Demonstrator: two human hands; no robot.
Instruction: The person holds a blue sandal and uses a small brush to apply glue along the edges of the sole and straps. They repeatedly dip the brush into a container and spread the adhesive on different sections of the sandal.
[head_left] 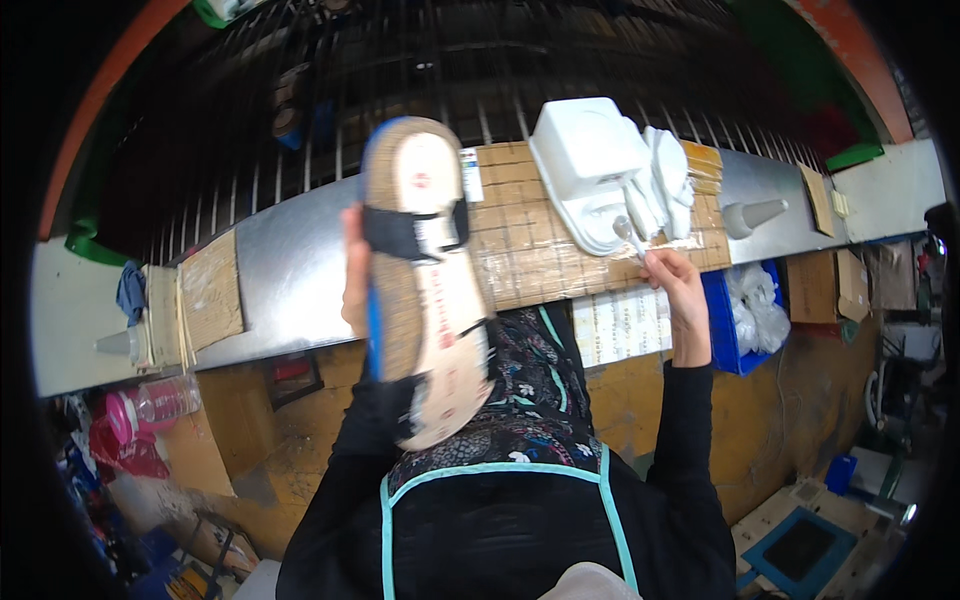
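Note:
My left hand [354,272] is wrapped round the edge of a long foot-shaped holder [385,290], brown and ribbed on top with a blue side. Black straps lie across the holder, and a cream insole [440,330] with red print rests on it. Most of my left fingers are hidden behind it. My right hand [678,285] pinches the thin handle of a small tool [625,230], whose pale rounded head is too blurred to name. That head is at the front lip of a white plastic dispenser [590,150].
Brown cardboard under clear tape [520,240] covers the middle of the metal bench [290,270]. A grey cone nozzle [755,217] lies at the right. Below, a blue bin [735,320] holds clear plastic bags. Behind the bench runs a dark conveyor with metal rods [420,65].

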